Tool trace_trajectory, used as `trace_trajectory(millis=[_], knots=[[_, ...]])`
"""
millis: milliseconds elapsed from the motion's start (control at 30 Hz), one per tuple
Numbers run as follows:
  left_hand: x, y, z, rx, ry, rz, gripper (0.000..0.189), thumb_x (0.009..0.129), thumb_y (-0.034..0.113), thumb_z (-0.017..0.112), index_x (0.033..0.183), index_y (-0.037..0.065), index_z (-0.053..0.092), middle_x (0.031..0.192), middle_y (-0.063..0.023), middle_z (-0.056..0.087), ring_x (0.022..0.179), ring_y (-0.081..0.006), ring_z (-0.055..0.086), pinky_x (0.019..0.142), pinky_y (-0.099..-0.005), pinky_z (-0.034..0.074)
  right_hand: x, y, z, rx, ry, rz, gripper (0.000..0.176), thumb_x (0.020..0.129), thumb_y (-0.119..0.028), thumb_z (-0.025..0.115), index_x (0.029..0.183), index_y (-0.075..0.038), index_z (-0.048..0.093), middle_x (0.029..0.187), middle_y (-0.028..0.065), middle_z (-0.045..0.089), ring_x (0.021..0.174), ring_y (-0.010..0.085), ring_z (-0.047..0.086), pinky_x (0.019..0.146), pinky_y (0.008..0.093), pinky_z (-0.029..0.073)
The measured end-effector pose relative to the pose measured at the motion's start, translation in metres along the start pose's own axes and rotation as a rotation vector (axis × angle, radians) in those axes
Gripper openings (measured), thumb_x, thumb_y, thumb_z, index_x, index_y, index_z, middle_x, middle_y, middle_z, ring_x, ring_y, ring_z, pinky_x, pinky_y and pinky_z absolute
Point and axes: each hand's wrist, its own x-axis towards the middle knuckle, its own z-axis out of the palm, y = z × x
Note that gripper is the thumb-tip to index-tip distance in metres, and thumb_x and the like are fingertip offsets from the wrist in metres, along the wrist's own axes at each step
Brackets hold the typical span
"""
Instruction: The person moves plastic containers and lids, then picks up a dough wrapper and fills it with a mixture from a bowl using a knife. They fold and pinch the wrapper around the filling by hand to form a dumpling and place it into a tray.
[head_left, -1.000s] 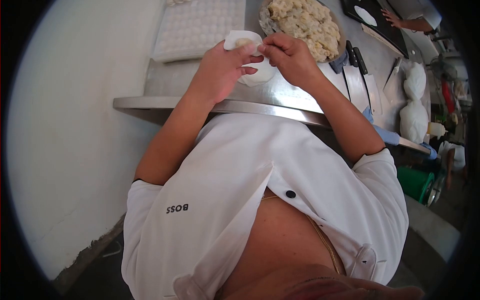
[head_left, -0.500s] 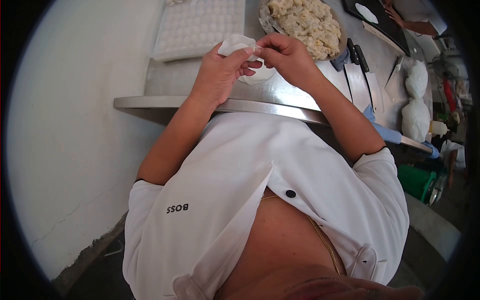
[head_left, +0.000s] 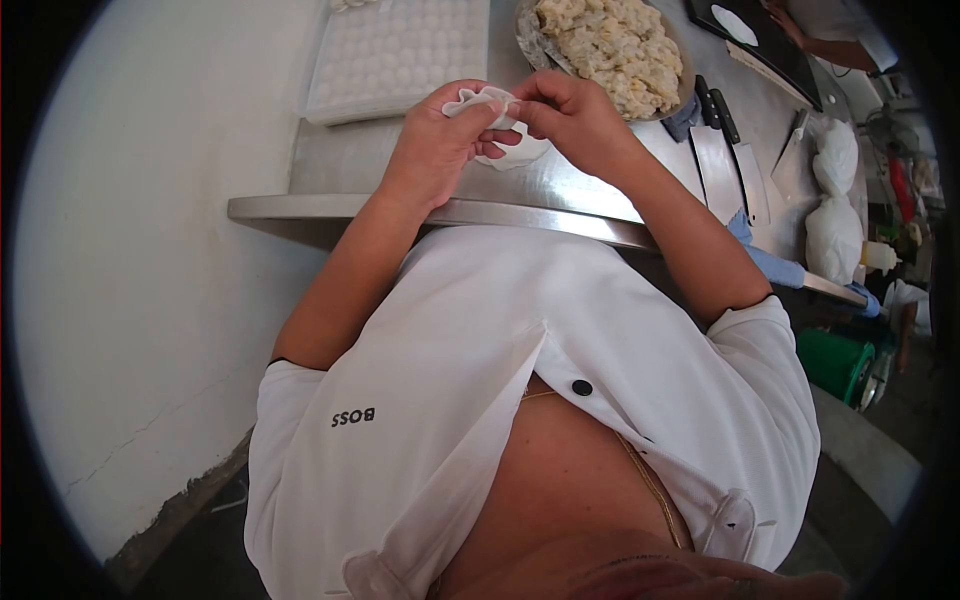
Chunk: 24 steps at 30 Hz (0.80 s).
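My left hand (head_left: 437, 135) cups a thin white dumpling wrapper (head_left: 476, 98), its thumb pressed on the near side. The wrapper's edge is gathered into wavy folds, and whatever lies inside is hidden. At its right edge my right hand (head_left: 572, 112) pinches the dough between thumb and fingertips. Below both hands, flat white wrappers (head_left: 522, 153) lie on the steel table (head_left: 350, 165). Beyond my right hand is a large round bowl (head_left: 686, 85) heaped with pale, chunky filling (head_left: 610, 50).
A translucent tray (head_left: 330, 108) with rows of small white pieces stands at the back left. Right of the bowl lie a cleaver (head_left: 714, 175), another knife (head_left: 748, 180) and a blue cloth (head_left: 775, 266). White bags (head_left: 834, 235) stand farther right. Another person's arm (head_left: 838, 52) reaches over a black board (head_left: 775, 65).
The wrapper's edge has drawn inward, from a flatter, rounder shape to ruffled folds. My left fingers have curled round it, and my right hand still pinches its edge.
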Motion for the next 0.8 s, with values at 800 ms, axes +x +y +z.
trace_trajectory(millis=[800], knots=[[-0.003,-0.0025,0.0014,0.22,0.07,0.022,0.035,0.092,0.011,0.063,0.122,-0.003,0.051,0.101,-0.0156,0.066,0.083,-0.0233,0.07,0.066,-0.0288,0.054,-0.0027,0.0072,0.0023,-0.314,0.059,-0.336,0.013,0.087,-0.013,0.063,0.093,-0.002,0.066,0.081,0.0128,0.064,0.072,0.026,0.062,0.067,0.0353,0.049]])
